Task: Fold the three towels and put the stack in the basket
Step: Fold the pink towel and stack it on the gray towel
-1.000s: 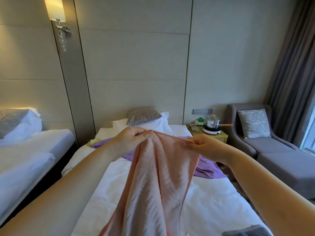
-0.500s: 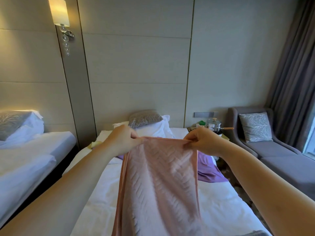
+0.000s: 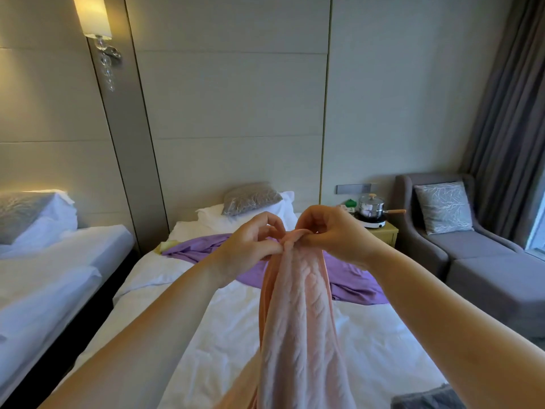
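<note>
Three towels to fold, and by my reckoning none is finished. Nearest me, at the lower right edge of the view, a corner of a grey towel (image 3: 421,398) lies on the bed (image 3: 206,335); too little of it shows to say whether it is folded.

The pink towel (image 3: 298,320) hangs in the air over the white sheet, doubled lengthwise into a narrow drape that runs down toward me. At its top edge my left hand (image 3: 250,243) and my right hand (image 3: 330,231) sit just beside each other. Each pinches the cloth between thumb and curled fingers, so the two upper corners meet. I judge this to be the first lengthwise fold, with the crosswise folds yet to come.

Beyond my hands the purple towel (image 3: 200,249) lies spread and rumpled across the bed, clearly unfolded, with a grey pillow (image 3: 250,197) behind it at the head.

No basket is in view, so stacking and putting away are all ahead.
</note>
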